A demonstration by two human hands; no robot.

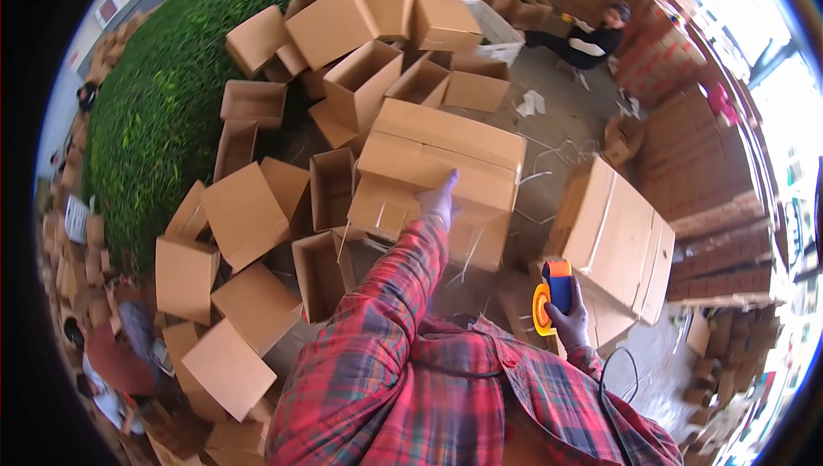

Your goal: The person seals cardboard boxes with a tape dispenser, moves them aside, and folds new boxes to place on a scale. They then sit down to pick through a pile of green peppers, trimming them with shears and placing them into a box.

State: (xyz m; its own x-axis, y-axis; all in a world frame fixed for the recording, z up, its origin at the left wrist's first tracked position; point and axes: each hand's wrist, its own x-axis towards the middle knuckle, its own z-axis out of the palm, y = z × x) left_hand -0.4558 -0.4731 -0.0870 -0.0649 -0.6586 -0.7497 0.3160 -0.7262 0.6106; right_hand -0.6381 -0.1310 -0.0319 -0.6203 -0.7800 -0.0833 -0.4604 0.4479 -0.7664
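Observation:
My left hand (439, 202), in a thin purple-grey glove, rests against the near side of a closed cardboard box (450, 136). One finger stretches up along the box and the other fingers are partly hidden. Clear tape runs along the seam on top of this box. My right hand (572, 320), gloved as well, is closed around a tape dispenser (557, 290) with a blue body and an orange-yellow roll. Beside the dispenser stands another taped carton (604, 234), tilted in view. Under the box at my left hand, more cardboard (480, 243) shows.
Several open boxes (244, 217) crowd the left and far side. Behind them rises a large heap of green leafy material (180, 97). Stacked cartons (694, 149) line the right. A seated person (591, 42) and a white crate (497, 33) are farther off; plastic straps (549, 157) litter the floor.

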